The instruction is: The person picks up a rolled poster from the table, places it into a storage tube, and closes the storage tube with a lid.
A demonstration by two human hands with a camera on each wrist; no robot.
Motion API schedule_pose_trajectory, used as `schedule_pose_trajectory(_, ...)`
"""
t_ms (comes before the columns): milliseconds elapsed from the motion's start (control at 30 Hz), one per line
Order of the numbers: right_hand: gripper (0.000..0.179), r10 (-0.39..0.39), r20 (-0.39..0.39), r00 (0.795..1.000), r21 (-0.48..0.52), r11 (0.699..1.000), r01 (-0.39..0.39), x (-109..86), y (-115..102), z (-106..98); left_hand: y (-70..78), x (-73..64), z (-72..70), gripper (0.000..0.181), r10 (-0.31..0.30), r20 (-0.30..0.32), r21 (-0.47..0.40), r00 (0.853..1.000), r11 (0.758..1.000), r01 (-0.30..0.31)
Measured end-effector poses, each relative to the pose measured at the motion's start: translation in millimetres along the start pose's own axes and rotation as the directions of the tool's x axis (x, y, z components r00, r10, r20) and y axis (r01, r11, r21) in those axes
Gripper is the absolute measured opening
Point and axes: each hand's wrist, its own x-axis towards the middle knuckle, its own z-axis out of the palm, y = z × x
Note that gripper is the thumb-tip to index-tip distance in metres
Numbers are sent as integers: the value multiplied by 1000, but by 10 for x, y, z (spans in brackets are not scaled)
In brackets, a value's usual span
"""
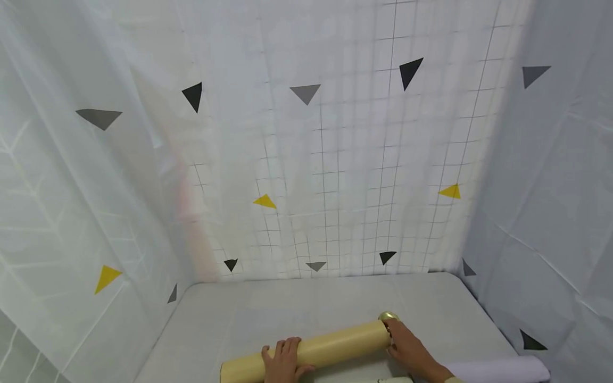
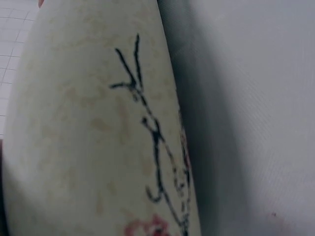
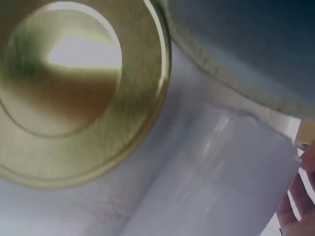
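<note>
A long yellow cardboard tube (image 1: 342, 344) lies slanted across the table, its right end farther back. My left hand (image 1: 282, 361) grips it near the left end, fingers spread over the top. At the other end my right hand (image 1: 409, 348) holds the tube, fingertips at the upper rim and thumb lower down. A round gold lid (image 1: 388, 315) shows just beyond those fingertips. In the right wrist view the shiny lid (image 3: 64, 98) sits beside the tube's open, thick-walled mouth (image 3: 211, 64). A pale mottled cylinder (image 2: 98, 123) with an ink branch and red blossom fills the left wrist view.
A white roll (image 1: 503, 369) lies at the front right of the table (image 1: 268, 303). Part of a pale thing with dark marks (image 1: 383, 380) shows at the bottom edge. White sheets with black, grey and yellow triangles hang at the back and both sides.
</note>
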Motion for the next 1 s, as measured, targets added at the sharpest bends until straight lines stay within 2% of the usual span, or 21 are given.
schedule_pose_trajectory(267,49,35,2,999,-213,977,-34,67,95,70,1,19,-54,78,4,54,-5,999,1000,-4)
schedule_pose_trajectory(400,48,62,28,998,-242,969,-54,57,117,86,-7,18,-38,79,5,61,0,998,1000,-5)
schedule_pose_trajectory(600,43,87,30,996,-277,958,-75,57,135,92,-2,21,-23,79,3,5,8,1000,1000,-3)
schedule_pose_trajectory(700,35,102,17,995,-280,956,-94,88,132,83,15,39,-47,78,-16,1,1,1000,1000,16)
schedule_pose_trajectory(833,30,110,0,994,-252,962,-107,107,121,98,38,65,-93,77,-53,59,-37,997,998,55)
schedule_pose_trajectory(1000,39,158,53,986,-204,968,-145,103,96,138,29,63,-109,75,-63,146,-98,987,992,78)
